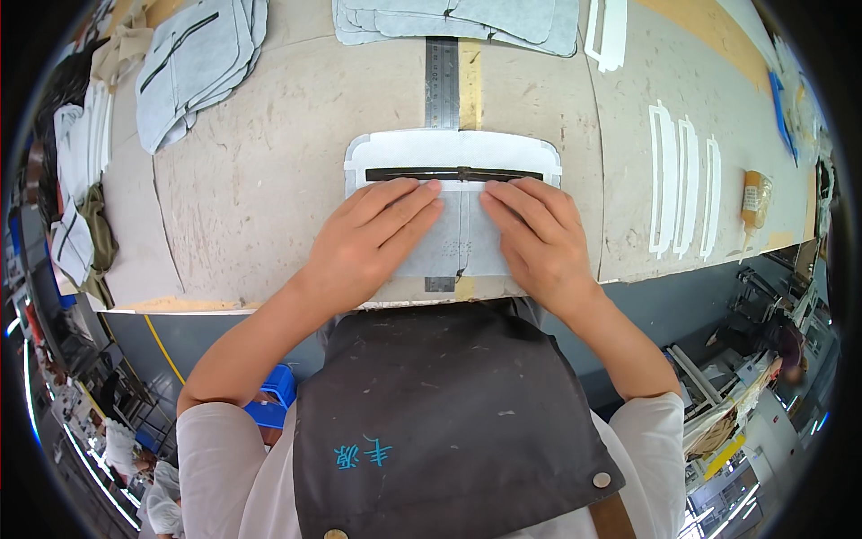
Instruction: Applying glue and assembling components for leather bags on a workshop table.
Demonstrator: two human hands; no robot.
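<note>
In front of me lies a pale grey fabric panel (453,225) with rounded upper corners and a white band along its far side. A narrow black strip (413,173), which looks like a zipper, runs across the panel just beyond my fingertips. My left hand (377,229) rests on the panel's left half, fingers stretched out along the strip's near edge. On the right half, my right hand (543,234) lies the same way, its fingers extended and touching the strip's near edge. Neither hand grips anything. My palms hide the panel's lower sides.
A steel ruler (441,81) and a yellow strip (470,83) run under the panel. Stacked grey panels (202,67) lie far left, and more panels (458,22) at the far middle. White narrow frames (663,180) and a glue bottle (754,199) lie to the right on the table (251,180).
</note>
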